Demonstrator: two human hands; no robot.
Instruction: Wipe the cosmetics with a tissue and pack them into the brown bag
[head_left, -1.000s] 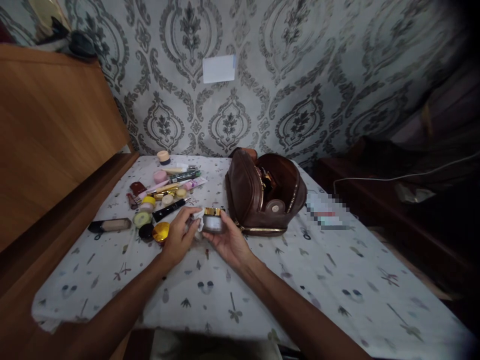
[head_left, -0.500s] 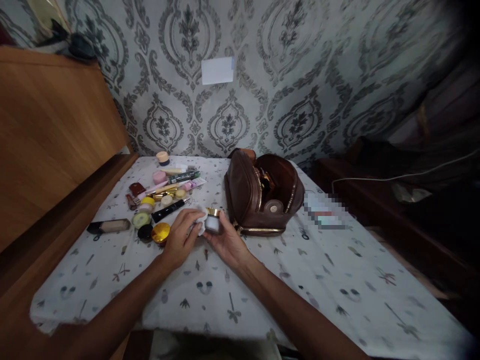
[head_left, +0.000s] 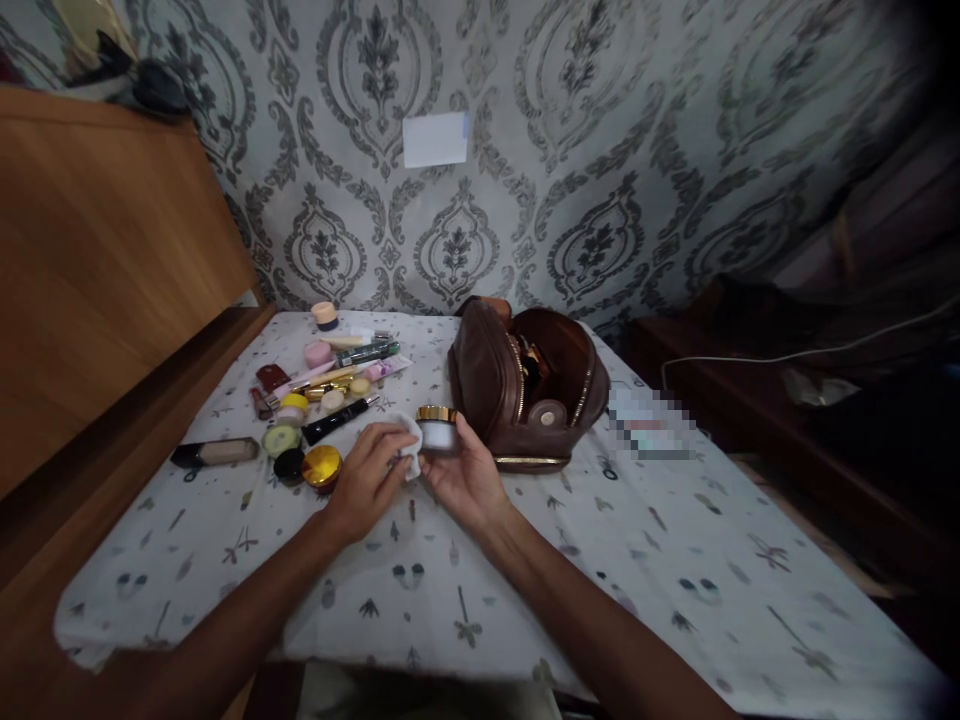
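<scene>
My right hand grips a clear cosmetic jar with a gold lid, held above the table. Bunched in the fingers of my left hand is a white wipe, at the jar's left side. Just left of that hand sits a jar with a shiny gold lid, beside a black round lid or jar. A brown leather makeup bag stands unzipped behind my right hand, with a few items visible inside.
Several cosmetics lie at the left, among them a black tube, a pink jar and a foundation bottle. A blurred-out flat object lies right of the bag. A wooden cabinet borders the table's left side.
The jar has turned more upright in my right hand and moved slightly right. The wipe has come away from its front, showing more of the jar.
</scene>
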